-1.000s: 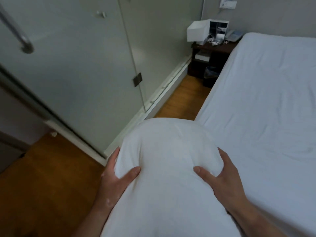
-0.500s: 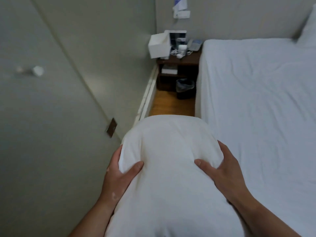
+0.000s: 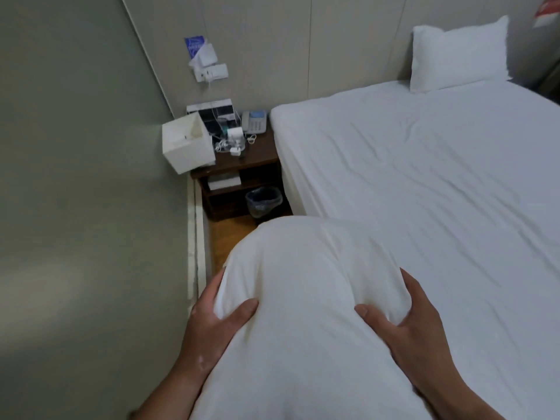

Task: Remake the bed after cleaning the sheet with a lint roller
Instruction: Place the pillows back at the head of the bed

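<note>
White pillow (image 3: 306, 313) gripped low in the head view, long axis running away from the chest toward the nightstand (image 3: 242, 160), far rounded end over the floor gap beside the bed (image 3: 424, 192). Left hand (image 3: 212, 325) clamped on its left flank, thumb dug into the top, fingers wrapped under (out of sight). Right hand (image 3: 415, 325) likewise on the right flank, thumb pressed in, fingers curled over the edge. Second pillow (image 3: 459, 53) propped upright against the wall at the bed's far corner
</note>
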